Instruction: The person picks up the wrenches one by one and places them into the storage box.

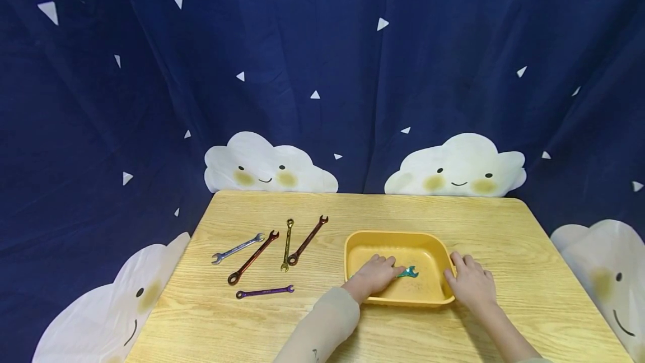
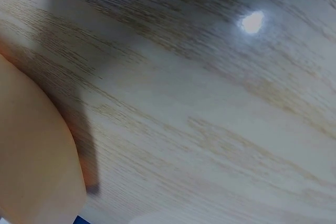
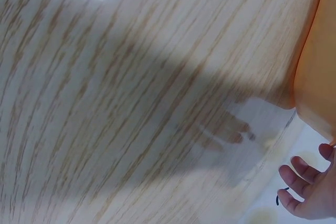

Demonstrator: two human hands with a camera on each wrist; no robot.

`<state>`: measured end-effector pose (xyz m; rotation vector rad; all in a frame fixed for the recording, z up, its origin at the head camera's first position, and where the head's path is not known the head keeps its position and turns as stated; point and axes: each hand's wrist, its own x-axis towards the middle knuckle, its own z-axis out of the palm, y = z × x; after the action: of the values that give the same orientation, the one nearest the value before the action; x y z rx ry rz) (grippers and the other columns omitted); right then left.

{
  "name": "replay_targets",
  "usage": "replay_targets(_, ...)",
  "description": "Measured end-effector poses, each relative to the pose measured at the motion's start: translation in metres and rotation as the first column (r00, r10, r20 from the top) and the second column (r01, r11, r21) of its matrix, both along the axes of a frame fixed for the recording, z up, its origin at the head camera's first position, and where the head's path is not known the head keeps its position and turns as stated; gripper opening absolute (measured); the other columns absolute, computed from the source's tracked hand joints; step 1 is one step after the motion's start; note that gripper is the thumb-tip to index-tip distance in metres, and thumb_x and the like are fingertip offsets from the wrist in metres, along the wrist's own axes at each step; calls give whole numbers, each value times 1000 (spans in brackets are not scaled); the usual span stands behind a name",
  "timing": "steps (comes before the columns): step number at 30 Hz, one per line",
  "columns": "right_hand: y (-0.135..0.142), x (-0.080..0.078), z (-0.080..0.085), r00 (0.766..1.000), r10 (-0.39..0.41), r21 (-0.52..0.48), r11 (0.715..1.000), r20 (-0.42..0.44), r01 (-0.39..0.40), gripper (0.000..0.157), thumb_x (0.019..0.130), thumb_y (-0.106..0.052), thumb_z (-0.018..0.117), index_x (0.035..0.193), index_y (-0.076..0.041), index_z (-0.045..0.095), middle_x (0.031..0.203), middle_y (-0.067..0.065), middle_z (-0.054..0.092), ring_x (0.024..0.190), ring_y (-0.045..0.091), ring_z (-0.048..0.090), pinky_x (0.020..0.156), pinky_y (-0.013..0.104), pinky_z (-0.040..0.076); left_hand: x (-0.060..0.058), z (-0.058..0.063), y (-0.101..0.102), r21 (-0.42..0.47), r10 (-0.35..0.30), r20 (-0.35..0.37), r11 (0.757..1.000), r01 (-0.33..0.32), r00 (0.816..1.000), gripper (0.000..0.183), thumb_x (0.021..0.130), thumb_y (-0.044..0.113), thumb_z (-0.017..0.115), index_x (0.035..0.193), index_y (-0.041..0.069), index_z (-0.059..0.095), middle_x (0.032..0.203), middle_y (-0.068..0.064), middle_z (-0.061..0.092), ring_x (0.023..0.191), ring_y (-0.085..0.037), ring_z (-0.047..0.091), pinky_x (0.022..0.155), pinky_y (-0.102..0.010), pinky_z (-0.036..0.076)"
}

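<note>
In the head view, my left hand (image 1: pixel 375 274) reaches over the near left rim into a yellow plastic tray (image 1: pixel 437 289). It holds a green wrench (image 1: pixel 410 271) low in the tray; the open-ended jaw sticks out past the thumb, and the hand hides most of the shaft. My right hand (image 1: pixel 473 284) is at the tray's right side, its thumb by the outer wall and its fingers spread loosely. The right wrist view has this hand (image 3: pixel 312 190) beside the tray's wall (image 3: pixel 317 72), fingers slightly bent around nothing. Only the tray's side (image 2: pixel 37 145) shows in the left wrist view.
Left of the tray on the wooden table (image 1: pixel 322 318) lie a silver wrench (image 1: pixel 238 249), a red wrench (image 1: pixel 253 257), a gold wrench (image 1: pixel 288 245), a dark reddish wrench (image 1: pixel 308 241) and a purple wrench (image 1: pixel 265 292). A dark blue curtain (image 1: pixel 322 60) hangs behind.
</note>
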<state>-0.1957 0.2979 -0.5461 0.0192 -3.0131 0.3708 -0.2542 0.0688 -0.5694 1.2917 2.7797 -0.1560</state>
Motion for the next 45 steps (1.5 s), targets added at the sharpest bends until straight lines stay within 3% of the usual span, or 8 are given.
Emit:
replay_targets(20, 0, 0, 0, 1000, 0, -7, 1000, -4, 0, 32, 91, -30, 44, 115, -7, 43, 108, 22, 48, 95, 45, 48, 70, 59, 34, 1, -1, 3, -34, 28, -34, 999, -30, 999, 42, 93, 26, 44, 133, 38, 41, 106, 10, 50, 93, -7, 49, 82, -23, 34)
replay_targets(29, 0, -1, -1, 1000, -3, -8, 1000, -18, 3, 34, 91, -30, 44, 116, -7, 44, 108, 22, 48, 94, 45, 48, 70, 59, 35, 1, 0, 3, -34, 40, -25, 999, -41, 999, 40, 96, 29, 40, 134, 40, 40, 113, 11, 50, 96, -7, 49, 87, -25, 34)
replay_targets(37, 0, 0, -2, 1000, 4, 1, 1000, -17, -4, 33, 91, -29, 45, 115, -7, 44, 106, 22, 48, 91, 44, 49, 68, 58, 36, 4, 3, 2, -27, 20, -80, 999, -23, 997, 36, 95, 35, 41, 131, 38, 44, 108, 10, 52, 92, -9, 51, 84, -25, 36)
replay_targets(45, 1, -1, -2, 1000, 2, 0, 1000, -17, -2, 33, 91, -30, 44, 115, -7, 43, 106, 22, 48, 91, 44, 50, 68, 57, 36, 5, 5, 0, 13, 3, -89, 1000, -2, 996, 36, 95, 39, 41, 131, 35, 44, 104, 8, 52, 88, -10, 52, 82, -25, 36)
